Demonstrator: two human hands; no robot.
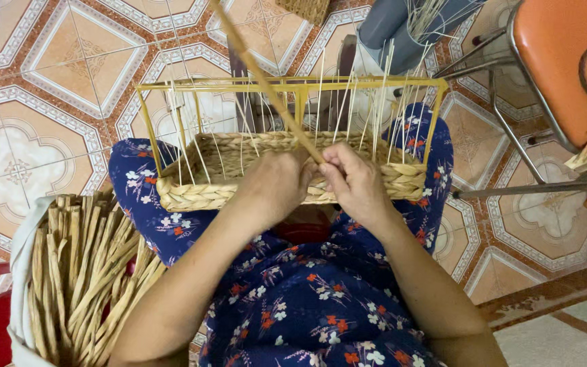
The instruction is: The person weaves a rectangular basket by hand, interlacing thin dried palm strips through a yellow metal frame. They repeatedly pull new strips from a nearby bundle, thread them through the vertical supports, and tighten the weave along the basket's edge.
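- Tiled floor surrounds you.
- Your half-woven basket holds only upright stakes.
- Left hand and right hand pinch one strand at its rim.
- Bag of reeds crowds your left.

Soft, even daylight falls over my lap, bright but without glare. Under my fingers only faint shadows show. The patterned orange and white tiled floor looks flat and evenly lit. Straight lines bow outward near the edges. The long tan reed strand blurs towards its upper end.
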